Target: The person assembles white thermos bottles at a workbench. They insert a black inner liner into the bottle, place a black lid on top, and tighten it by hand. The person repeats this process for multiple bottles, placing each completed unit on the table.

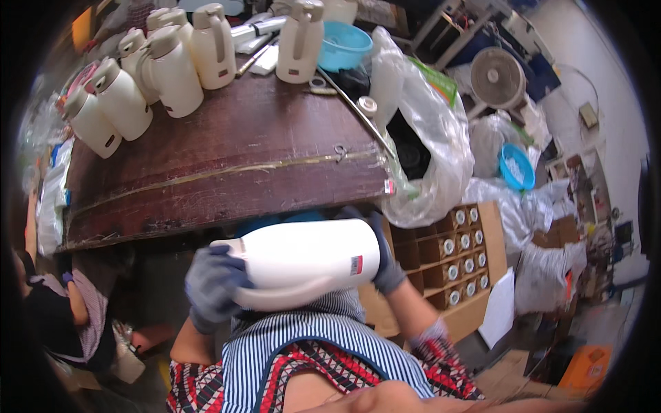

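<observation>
A white thermos jug (310, 251) lies on its side in front of my body, between my two gloved hands. My left hand (217, 282), in a grey glove, is closed round its lid end at the left. At the other end, my right hand (387, 258) holds the base, with most of its fingers hidden behind the jug. The jug's curved handle (286, 296) faces my body, and a small red and white label (356, 265) is stuck near the base. Several cream thermos jugs (175, 76) stand upright on the dark wooden table (241, 138) beyond.
A divided cardboard box (492, 237) with several white-capped cylinders stands at my right. Clear plastic bags (447, 148) hang by the table's right edge. On the table are a blue basin (344, 47) and scissors (339, 153). A fan (497, 77) stands far right; another person (62, 313) is at left.
</observation>
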Tool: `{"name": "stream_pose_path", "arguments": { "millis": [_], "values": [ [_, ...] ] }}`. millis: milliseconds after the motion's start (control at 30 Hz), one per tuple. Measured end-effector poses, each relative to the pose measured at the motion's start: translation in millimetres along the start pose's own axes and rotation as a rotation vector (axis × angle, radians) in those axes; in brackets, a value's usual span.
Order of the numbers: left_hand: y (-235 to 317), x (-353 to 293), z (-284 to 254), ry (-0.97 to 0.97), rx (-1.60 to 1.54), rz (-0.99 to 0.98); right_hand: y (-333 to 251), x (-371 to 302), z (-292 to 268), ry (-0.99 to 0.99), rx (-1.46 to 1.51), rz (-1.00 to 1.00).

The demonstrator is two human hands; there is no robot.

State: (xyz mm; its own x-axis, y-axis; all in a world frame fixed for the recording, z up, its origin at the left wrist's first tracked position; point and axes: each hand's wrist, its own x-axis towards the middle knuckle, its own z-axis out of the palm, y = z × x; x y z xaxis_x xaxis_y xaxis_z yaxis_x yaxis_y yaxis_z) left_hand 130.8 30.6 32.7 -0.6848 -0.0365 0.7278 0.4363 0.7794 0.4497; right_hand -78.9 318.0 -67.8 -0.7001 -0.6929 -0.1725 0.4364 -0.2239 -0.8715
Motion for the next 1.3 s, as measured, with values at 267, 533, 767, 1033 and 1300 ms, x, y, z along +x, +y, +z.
{"name": "stream_pose_path", "arguments": {
  "millis": [267,533,767,1033,1300],
  "values": [
    [-17,-17,9,0.3,-0.324,-0.563,-6,-19,25,0.052,-0.292,-0.42],
    [-33,-35,5,0.211,-0.219,-0.523,-18,-22,-8,0.014,-0.371,0.031],
    [-9,8,16,0.061,-0.014,-0.11,14,-4,-27,0.002,-0.361,-0.049],
    [-73,-108,53,0.376,-0.289,-0.908,-48,-34,19,0.091,-0.823,-0.023],
    [-99,-130,108,0.357,-0.772,-1.046,-64,-10,55,-0.553,-1.274,-0.782]
  ]
}}
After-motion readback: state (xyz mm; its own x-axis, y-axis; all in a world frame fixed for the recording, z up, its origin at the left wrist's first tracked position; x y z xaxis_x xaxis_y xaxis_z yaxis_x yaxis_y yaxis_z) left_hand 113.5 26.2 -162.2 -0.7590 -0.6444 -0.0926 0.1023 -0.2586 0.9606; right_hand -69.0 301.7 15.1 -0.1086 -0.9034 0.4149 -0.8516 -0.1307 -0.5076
